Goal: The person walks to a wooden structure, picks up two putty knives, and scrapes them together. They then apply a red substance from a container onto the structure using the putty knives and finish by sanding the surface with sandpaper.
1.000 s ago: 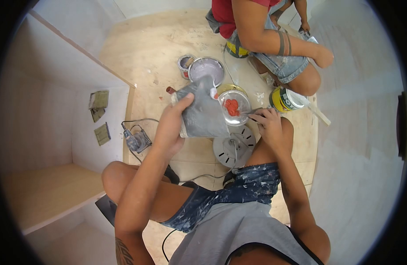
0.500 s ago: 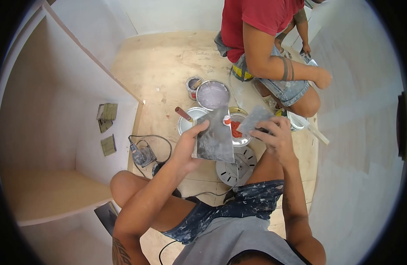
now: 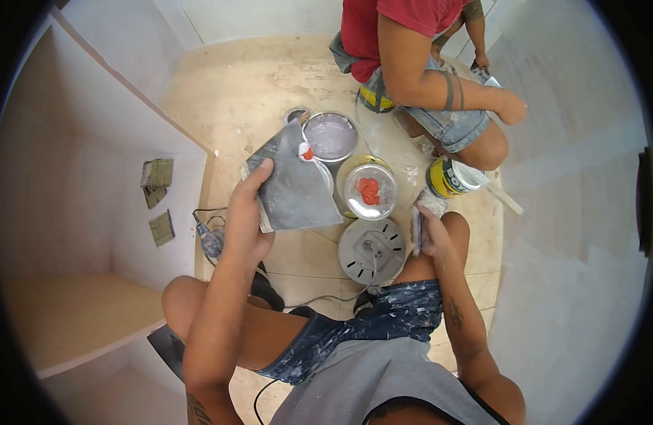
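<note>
My left hand [image 3: 247, 212] grips a flat dark grey board [image 3: 298, 188], tilted, with the thumb on its top face. A small dab of white and red paste [image 3: 306, 151] sits on the board's far edge. My right hand [image 3: 434, 237], low over my right knee, holds a thin flat filler spreader [image 3: 417, 230] seen nearly edge-on. Between the hands, a round shallow dish [image 3: 388, 207] contains red paste [image 3: 369, 190]. Beyond the board stands a tub [image 3: 355, 131] of pale lilac-grey filler, with a smaller tin [image 3: 296, 112] partly hidden beside it.
A round grey cable reel [image 3: 351, 251] lies before me, its cable on the floor. A power sander [image 3: 211, 242] is at left. A yellow-green tin [image 3: 445, 178] with a stick across it stands right. Another person [image 3: 418, 64] crouches by the right wall. Abrasive pads [image 3: 162, 228] lie at the left cabinet.
My left hand has moved left with the board and turned it. My right hand has dropped down beside the dish, and the spreader has turned edge-on.
</note>
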The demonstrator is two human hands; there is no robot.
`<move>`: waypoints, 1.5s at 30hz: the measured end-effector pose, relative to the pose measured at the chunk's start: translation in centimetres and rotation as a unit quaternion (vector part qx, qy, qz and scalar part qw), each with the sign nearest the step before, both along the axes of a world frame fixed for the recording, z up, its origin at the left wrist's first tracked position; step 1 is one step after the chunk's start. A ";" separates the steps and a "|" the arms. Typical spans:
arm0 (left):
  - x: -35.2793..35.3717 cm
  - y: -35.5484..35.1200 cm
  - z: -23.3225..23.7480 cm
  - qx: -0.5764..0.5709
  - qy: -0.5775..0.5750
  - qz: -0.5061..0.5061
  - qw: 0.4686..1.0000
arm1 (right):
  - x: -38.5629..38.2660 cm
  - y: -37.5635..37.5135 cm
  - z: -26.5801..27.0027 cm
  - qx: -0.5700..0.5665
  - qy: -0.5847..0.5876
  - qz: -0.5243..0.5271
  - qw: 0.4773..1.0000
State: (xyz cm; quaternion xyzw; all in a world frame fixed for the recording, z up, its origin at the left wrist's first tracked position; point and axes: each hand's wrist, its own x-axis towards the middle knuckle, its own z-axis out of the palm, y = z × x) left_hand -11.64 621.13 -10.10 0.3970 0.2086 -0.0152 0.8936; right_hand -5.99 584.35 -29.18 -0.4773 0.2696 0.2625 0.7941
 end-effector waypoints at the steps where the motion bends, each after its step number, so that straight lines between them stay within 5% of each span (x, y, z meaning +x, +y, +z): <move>1: 0.0 0.0 0.3 0.007 -0.006 0.006 1.000 | 0.7 -0.9 -2.6 -0.054 0.021 0.072 0.996; 3: -0.1 -0.1 0.5 0.005 0.002 0.012 1.000 | 0.8 -0.4 -3.5 -0.108 0.040 0.144 0.983; 5: 0.2 0.0 0.6 0.008 0.002 0.021 1.000 | 1.0 3.3 -1.4 -0.361 -0.121 0.143 0.914; 11: -0.1 1.0 1.5 0.000 -0.024 0.028 0.999 | 2.7 4.9 -2.1 -0.386 -0.174 0.244 0.872; 13: -0.4 1.6 2.4 -0.005 -0.030 0.054 0.998 | 3.3 5.8 -0.1 -0.348 -0.144 0.191 0.906; 20: -1.0 2.8 3.9 -0.014 -0.054 0.129 0.990 | 9.5 9.7 2.4 -0.380 -0.258 0.157 0.875; 23: -1.1 2.5 3.9 -0.011 -0.052 0.139 0.989 | 14.0 11.8 -0.3 -0.325 -0.267 0.150 0.895; 29: -1.5 2.8 3.7 -0.009 -0.063 0.175 0.982 | 17.9 15.7 -4.1 -0.405 -0.291 0.193 0.845; 45: -1.4 1.9 3.1 0.025 -0.062 0.149 0.987 | 20.1 14.9 -4.1 -0.493 -0.284 0.263 0.779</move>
